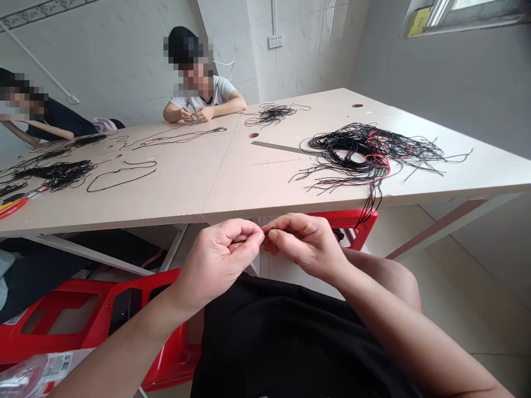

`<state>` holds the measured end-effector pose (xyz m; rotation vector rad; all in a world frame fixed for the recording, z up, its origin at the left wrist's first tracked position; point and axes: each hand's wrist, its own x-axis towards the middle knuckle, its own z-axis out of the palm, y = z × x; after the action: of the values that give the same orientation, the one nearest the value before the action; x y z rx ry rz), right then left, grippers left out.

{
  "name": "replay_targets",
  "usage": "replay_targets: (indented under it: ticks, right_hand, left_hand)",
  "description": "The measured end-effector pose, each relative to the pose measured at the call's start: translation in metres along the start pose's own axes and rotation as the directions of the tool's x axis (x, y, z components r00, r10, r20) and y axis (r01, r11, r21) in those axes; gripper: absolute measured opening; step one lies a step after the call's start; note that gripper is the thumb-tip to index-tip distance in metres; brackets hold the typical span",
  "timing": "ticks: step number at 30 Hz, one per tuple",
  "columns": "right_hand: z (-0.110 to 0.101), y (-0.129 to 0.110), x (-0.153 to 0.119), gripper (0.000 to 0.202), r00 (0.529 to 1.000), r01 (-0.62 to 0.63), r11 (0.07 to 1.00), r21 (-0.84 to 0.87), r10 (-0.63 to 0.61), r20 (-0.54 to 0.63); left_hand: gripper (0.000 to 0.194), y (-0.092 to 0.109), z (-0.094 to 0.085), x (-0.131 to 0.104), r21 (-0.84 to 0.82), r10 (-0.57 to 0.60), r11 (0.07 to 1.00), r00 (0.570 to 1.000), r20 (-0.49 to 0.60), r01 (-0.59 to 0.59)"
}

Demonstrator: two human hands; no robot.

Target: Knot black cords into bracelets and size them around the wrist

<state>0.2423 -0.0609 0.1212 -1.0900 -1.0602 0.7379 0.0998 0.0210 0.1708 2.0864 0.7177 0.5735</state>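
Above my lap, just in front of the table edge, my left hand (230,249) and my right hand (302,243) meet with thumbs and forefingers pinched close together. A short bit of thin black cord (238,241) shows inside the left hand, and a dark speck of it appears between the two pinches. Most of the cord is hidden by my fingers. On the table beyond my right hand lies a large coiled bundle of black cords (332,145) with red strands (378,160) around it; some ends hang over the edge.
A metal ruler (276,147) lies beside the bundle. Another cord tangle (276,113) sits farther back. At left are more black cords (68,174) and orange-handled pliers (16,205). Two people sit across the table (186,204). Red stools (99,309) and a plastic bottle (33,378) are below.
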Motion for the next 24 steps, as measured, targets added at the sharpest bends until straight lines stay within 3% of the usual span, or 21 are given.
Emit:
replay_targets:
  ticks: [4,6,9,11,13,15,18,21,22,23,24]
  right_hand:
    - [0.001,-0.001,-0.001,0.013,0.999,-0.024,0.991,0.134,0.027,-0.019]
    - [0.003,0.004,0.004,0.015,0.998,-0.022,0.975,0.222,0.035,-0.055]
    - [0.009,0.012,0.017,0.038,0.997,-0.018,0.91,0.415,0.049,-0.063]
    - [0.013,0.015,0.026,0.054,0.998,-0.056,0.863,0.501,0.054,0.019]
    - [0.017,0.016,0.032,0.055,0.987,-0.132,0.853,0.505,0.067,0.146]
    - [0.018,0.017,0.033,0.039,0.967,-0.207,0.874,0.44,0.115,0.227]
    - [0.011,0.021,0.028,0.024,0.946,-0.295,0.903,0.313,0.23,0.229]
    - [-0.009,0.025,0.019,0.024,0.92,-0.373,0.893,0.253,0.32,0.228]
    - [-0.018,0.026,0.015,0.025,0.91,-0.399,0.885,0.241,0.348,0.227]
    - [-0.027,0.025,0.012,0.025,0.9,-0.423,0.876,0.233,0.376,0.222]
    - [-0.035,0.024,0.009,0.025,0.891,-0.444,0.866,0.232,0.399,0.217]
  left_hand:
    - [0.012,0.0,0.004,0.001,-0.125,0.009,0.992,0.999,0.035,-0.005]
    - [0.013,-0.001,0.009,0.009,-0.295,-0.042,0.954,0.998,0.046,0.054]
    - [0.016,0.001,0.016,0.03,-0.639,-0.129,0.764,0.991,-0.021,0.086]
    - [0.016,0.004,0.016,0.045,-0.758,-0.138,0.652,0.986,-0.097,0.017]
    - [0.017,0.008,0.012,0.057,-0.792,-0.135,0.609,0.979,-0.151,-0.038]
    - [0.02,0.008,0.001,0.067,-0.774,-0.127,0.63,0.974,-0.188,-0.068]
    - [0.025,0.002,-0.03,0.079,-0.743,-0.122,0.655,0.951,-0.284,-0.138]
    - [0.028,-0.009,-0.071,0.085,-0.78,-0.242,0.583,0.868,-0.433,-0.226]
    - [0.029,-0.013,-0.083,0.085,-0.768,-0.261,0.604,0.856,-0.445,-0.215]
    - [0.031,-0.017,-0.094,0.084,-0.701,-0.24,0.679,0.836,-0.493,-0.219]
    - [0.032,-0.019,-0.102,0.082,-0.582,-0.164,0.788,0.843,-0.512,-0.201]
